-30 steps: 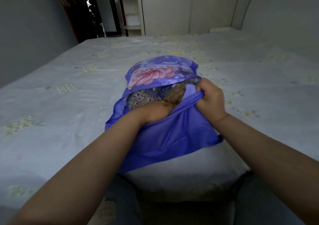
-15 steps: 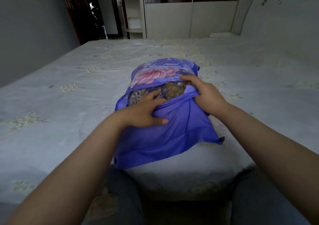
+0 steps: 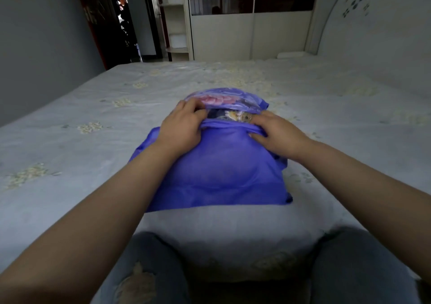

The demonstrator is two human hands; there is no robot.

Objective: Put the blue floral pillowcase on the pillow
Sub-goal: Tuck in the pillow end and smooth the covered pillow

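The blue floral pillowcase (image 3: 217, 170) lies on the bed in front of me, its plain blue side toward me and its pink flower print at the far end. Through the open slit near the far end a patch of the patterned pillow (image 3: 235, 115) shows. My left hand (image 3: 184, 126) grips the left part of the opening's blue hem, fingers curled over the edge. My right hand (image 3: 277, 133) pinches the hem on the right side. Most of the pillow is hidden inside the case.
The bed (image 3: 93, 140) has a pale sheet with small flower patches and spreads wide around the pillow. A headboard (image 3: 373, 24) stands at the right, a wardrobe (image 3: 245, 33) at the back, a dark doorway (image 3: 121, 24) at the back left. My knees touch the bed's near edge.
Both hands moved farther up the pillowcase to the opening and drew the blue hem over the pillow. Less of the patterned pillow shows now. The case looks fuller and smoother.
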